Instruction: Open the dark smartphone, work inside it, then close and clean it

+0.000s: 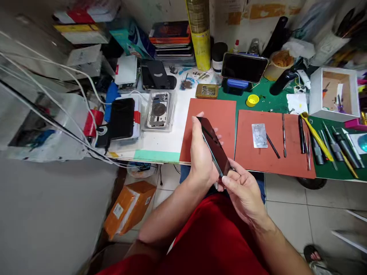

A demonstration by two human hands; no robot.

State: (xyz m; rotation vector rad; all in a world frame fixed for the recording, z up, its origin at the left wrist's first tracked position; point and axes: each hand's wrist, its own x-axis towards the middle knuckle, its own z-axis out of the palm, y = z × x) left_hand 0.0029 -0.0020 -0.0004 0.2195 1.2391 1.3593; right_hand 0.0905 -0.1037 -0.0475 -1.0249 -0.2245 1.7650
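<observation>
A dark smartphone [214, 147] is held tilted above the front edge of the bench, its black glass facing up and to the right. My left hand [200, 156] wraps round its left side, with the thumb along the edge and fingertips showing past the far side. At the phone's lower end, my right hand [242, 189] grips the corner between thumb and fingers. Something small and dark shows by the right fingers, too small to name. Below the phone lies a reddish-brown mat [197, 133].
A second mat [269, 160] on the right carries a foil packet [259, 135], a spudger and tweezers. Screwdrivers [338, 143] and a white box [334, 95] stand further right. At left are a black phone [122, 118] and an opened phone housing [158, 110]. Another phone [244, 67] leans at the back.
</observation>
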